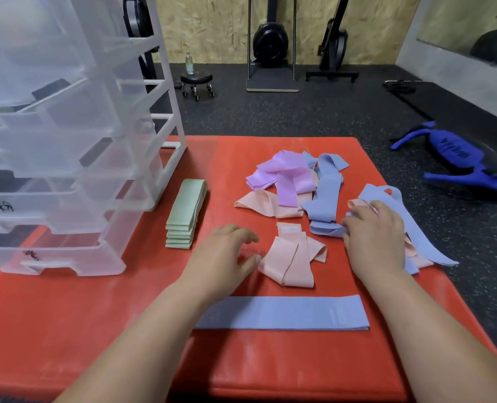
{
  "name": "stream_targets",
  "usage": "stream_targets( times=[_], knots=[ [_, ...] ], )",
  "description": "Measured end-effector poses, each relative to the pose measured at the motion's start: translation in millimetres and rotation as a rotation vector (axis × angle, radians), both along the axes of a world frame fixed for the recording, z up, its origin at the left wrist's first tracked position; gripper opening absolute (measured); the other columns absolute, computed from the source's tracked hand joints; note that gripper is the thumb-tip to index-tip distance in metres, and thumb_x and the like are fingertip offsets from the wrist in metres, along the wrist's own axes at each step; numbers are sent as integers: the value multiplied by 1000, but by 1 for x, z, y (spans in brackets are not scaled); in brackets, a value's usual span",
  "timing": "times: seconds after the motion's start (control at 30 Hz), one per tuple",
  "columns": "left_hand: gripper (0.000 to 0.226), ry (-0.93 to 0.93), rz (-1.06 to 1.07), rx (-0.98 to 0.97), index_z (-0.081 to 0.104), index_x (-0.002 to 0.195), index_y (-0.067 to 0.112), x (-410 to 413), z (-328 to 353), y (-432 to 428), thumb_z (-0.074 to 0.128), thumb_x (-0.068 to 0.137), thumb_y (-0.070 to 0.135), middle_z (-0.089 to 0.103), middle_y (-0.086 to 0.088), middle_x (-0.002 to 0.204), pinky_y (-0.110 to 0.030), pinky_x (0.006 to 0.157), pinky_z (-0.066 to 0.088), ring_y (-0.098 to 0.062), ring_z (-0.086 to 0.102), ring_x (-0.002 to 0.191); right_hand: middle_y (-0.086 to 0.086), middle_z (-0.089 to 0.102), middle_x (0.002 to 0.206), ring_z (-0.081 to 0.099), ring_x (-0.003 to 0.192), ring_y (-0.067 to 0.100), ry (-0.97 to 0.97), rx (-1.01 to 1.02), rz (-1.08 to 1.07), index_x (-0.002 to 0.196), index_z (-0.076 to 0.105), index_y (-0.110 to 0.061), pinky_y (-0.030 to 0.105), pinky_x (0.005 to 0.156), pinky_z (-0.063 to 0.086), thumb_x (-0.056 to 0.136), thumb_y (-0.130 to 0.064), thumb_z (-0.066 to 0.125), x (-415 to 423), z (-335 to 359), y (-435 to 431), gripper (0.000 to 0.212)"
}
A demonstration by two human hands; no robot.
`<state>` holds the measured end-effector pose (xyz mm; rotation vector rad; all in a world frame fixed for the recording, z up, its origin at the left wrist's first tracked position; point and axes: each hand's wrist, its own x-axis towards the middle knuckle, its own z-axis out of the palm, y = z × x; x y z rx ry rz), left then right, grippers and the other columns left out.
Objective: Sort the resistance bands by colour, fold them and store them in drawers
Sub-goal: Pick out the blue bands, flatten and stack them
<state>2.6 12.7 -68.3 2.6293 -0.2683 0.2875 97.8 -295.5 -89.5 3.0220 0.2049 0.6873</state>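
On the red mat [96, 315] lies a loose heap of bands: purple bands [285, 175], blue bands [325, 193] and peach bands [290, 257]. A neat stack of folded green bands [184, 216] sits left of the heap. One blue band [285, 312] lies flat and straight near me. My right hand [375, 237] rests on a crumpled blue band [327, 229] at the heap's right side, fingers curled onto it. My left hand [226, 257] hovers just left of the peach bands, fingers relaxed, holding nothing.
A clear plastic drawer unit [61, 170] with several drawers stands on the mat's left side, drawers pulled partly out. Beyond the mat are a dark rubber floor, a blue bag [456, 158], a rolling stool [196, 82] with a bottle, and gym machines.
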Motion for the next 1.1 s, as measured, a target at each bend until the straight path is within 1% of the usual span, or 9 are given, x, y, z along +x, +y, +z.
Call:
stream_targets(
  times=[0.13,0.23,0.33,0.4,0.53,0.63,0.87,1.0,1.1],
  knots=[
    [31,5,11,-18,69,123,31,5,-1,0,72,93,39,65,11,116,-38,98,50,-16,58,114,0,75,101,59,115,33,-20,75,47,89,78,-24,52,106,38,82,-27,81,0,16,10,8],
    [25,-11,26,-80,71,119,30,9,0,-2,72,94,36,66,12,111,-37,95,51,-14,61,107,-4,76,93,64,97,28,2,322,206,97,77,-28,41,91,43,91,-32,71,-4,38,26,9],
    [18,-24,71,-258,74,113,30,8,9,-11,72,96,34,71,16,106,-28,85,52,-4,65,93,-13,76,96,67,90,13,10,598,373,102,77,-29,25,79,43,93,-32,67,-17,55,44,14],
    [11,18,116,-465,76,108,28,5,19,-21,72,99,34,75,18,98,-22,79,52,-3,68,87,-14,74,94,67,85,8,-11,675,478,100,78,-29,25,77,49,92,-39,65,-29,62,57,19],
    [28,245,139,-1002,76,108,12,-1,35,-36,63,106,36,81,0,99,-34,78,59,-16,75,81,-12,69,96,68,86,13,-15,533,540,102,78,-30,36,72,54,90,-25,76,-47,52,74,13],
    [44,392,134,-1242,72,116,0,-8,38,-38,60,106,41,80,-15,109,-38,91,63,-30,78,97,-9,68,96,67,83,21,-80,424,584,103,79,-27,38,66,53,91,-19,77,-55,43,79,15],
    [25,397,97,-1484,67,126,-7,-9,38,-25,54,107,3,76,-24,117,-36,103,58,-24,74,104,-5,65,99,64,92,20,-91,378,683,109,78,-24,37,67,54,91,-18,77,-58,39,83,19],
    [31,441,127,-1612,62,132,-10,-5,38,-23,53,104,-1,71,-30,125,-45,112,52,-28,72,106,-4,63,103,63,93,22,-19,401,687,115,76,-24,39,73,53,96,-28,66,-54,33,85,22],
    [26,425,156,-1573,67,126,-4,-4,38,-24,63,105,10,77,-20,115,-39,106,57,-25,76,99,-3,63,102,62,90,22,9,383,708,117,76,-25,40,75,51,98,-33,58,-51,32,86,28]
  ],
)
